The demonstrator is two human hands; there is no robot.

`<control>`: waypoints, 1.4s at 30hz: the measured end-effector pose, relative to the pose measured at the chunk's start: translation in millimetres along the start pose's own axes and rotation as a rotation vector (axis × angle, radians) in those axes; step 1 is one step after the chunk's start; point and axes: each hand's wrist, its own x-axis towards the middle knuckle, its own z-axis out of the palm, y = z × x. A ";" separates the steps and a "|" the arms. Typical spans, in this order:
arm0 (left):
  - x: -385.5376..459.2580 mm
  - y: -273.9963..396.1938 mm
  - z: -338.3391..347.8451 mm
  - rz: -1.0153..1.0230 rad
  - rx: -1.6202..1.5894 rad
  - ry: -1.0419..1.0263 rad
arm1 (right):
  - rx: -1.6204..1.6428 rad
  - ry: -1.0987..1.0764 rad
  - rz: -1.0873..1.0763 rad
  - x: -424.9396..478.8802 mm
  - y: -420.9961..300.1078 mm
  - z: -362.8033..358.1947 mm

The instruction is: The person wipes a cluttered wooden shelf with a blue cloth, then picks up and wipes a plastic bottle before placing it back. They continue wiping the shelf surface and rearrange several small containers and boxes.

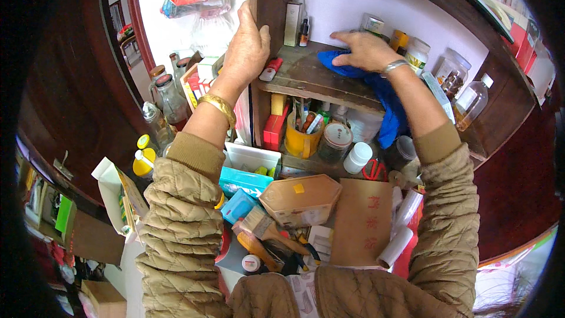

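My left hand (248, 48) is at the left upright (274, 4) of a dark wooden shelf unit, gripping its front edge. A gold-coloured bangle circles that wrist. Over the shelf board (304, 68) my right hand (368, 51) presses on a bunched blue cloth (390, 112), index finger and thumb spread apart. The cloth's loose end hangs over the board's front edge. Left of the cloth stand a small dropper bottle (304, 33) and a pale upright box (292, 24). A red-and-white small pack (271, 69) lies near the left upright.
Behind my right hand are jars (417, 55) and a clear bottle (473, 101). Below stand a yellow mug of tools (303, 137), a lidded glass jar (335, 141), a white bottle (358, 157) and red scissors (374, 170). Nearer are a cardboard box (300, 196) and brushes (260, 225).
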 end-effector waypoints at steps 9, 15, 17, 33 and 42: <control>-2.0 9.1 -2.2 -0.091 -0.035 -0.065 | -0.104 0.328 0.252 97.6 39.6 39.3; -5.2 3.5 -1.7 -0.012 -0.008 0.010 | 0.006 0.464 0.262 146.0 29.2 60.6; -3.0 1.1 -0.7 -0.002 -0.002 0.004 | 0.055 0.332 0.230 154.8 28.8 65.4; -3.2 4.4 -2.6 -0.040 -0.051 -0.033 | 0.594 0.158 0.253 154.1 -2.1 52.3; -2.3 7.0 3.3 -0.035 -0.068 -0.033 | 0.613 0.170 0.086 164.1 18.2 74.4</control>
